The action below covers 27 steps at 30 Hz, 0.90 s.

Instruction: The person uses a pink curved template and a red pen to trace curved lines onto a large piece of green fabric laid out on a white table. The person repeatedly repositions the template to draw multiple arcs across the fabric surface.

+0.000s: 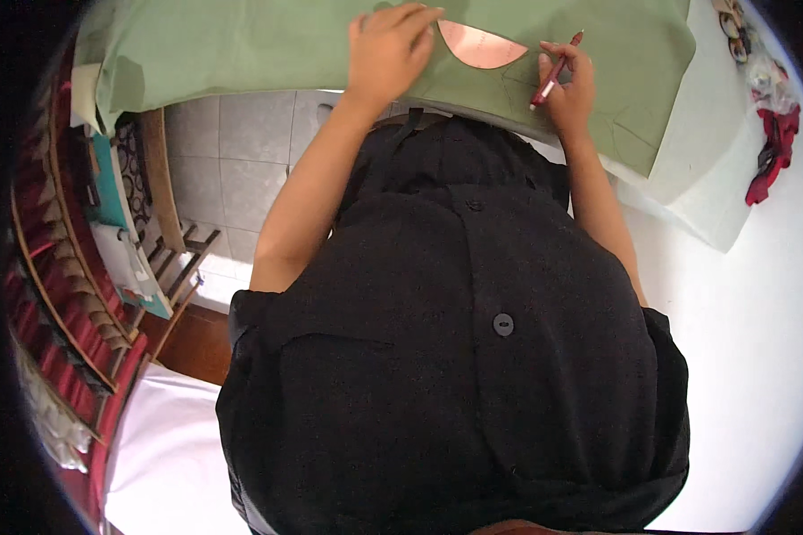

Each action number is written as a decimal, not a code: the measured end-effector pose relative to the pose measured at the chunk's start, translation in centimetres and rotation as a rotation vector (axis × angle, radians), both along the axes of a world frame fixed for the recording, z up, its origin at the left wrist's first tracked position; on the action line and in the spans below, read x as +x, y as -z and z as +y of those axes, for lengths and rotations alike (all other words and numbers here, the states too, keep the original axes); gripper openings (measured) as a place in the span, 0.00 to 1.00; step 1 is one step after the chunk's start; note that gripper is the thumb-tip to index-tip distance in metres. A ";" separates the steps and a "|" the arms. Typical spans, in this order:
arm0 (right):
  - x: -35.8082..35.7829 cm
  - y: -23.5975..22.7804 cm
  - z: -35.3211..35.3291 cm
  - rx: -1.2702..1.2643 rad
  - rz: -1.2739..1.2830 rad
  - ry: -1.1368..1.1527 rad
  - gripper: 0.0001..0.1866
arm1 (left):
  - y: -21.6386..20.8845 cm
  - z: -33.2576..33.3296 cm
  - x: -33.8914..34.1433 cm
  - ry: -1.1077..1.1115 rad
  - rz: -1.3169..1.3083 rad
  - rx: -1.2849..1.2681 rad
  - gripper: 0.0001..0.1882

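Green cloth (232, 49) lies spread over the table in front of me. On it sits a pink half-moon template (480, 46), its straight edge turned away from me and its curve toward me. My left hand (388, 53) rests on the cloth at the template's left corner, fingers stretched out; whether a fingertip presses on the corner I cannot tell. Just right of the template, my right hand (571, 87) grips a dark red pen (558, 71), tilted, with one end pointing up and right. Thin drawn lines show on the cloth near that hand.
White paper or sheeting (709, 169) reaches out from under the cloth at the right. Beyond it lie a red-and-black cloth scrap (774, 156) and clear plastic (770, 80). A wooden frame (162, 183) stands at the left over grey floor tiles (254, 134).
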State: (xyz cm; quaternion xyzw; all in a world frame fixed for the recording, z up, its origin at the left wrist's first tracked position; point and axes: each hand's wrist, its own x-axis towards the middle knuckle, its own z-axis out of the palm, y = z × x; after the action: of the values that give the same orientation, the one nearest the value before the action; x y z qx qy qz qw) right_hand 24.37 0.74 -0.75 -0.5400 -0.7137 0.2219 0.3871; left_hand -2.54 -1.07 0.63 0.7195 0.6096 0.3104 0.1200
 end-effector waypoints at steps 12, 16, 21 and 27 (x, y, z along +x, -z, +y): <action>-1.8 0.8 -1.1 -0.017 -0.068 0.059 0.11 | 2.0 0.9 -1.6 0.020 0.193 0.058 0.14; -1.9 0.8 -0.9 -0.007 -0.113 0.076 0.11 | 1.8 0.9 -1.3 0.017 0.216 0.059 0.15; -2.0 0.7 -0.9 0.020 -0.137 0.096 0.11 | 1.4 1.0 -0.9 -0.012 0.203 0.035 0.14; -1.9 0.9 -0.9 0.018 -0.159 0.104 0.11 | 1.4 1.2 -0.8 -0.023 0.227 0.020 0.15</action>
State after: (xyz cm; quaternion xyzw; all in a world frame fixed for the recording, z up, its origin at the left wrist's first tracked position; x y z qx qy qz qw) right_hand 22.45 -0.18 -1.66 -0.5887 -0.7152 0.1516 0.3448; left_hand -3.37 0.16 -0.79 0.7442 0.6242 0.2344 0.0396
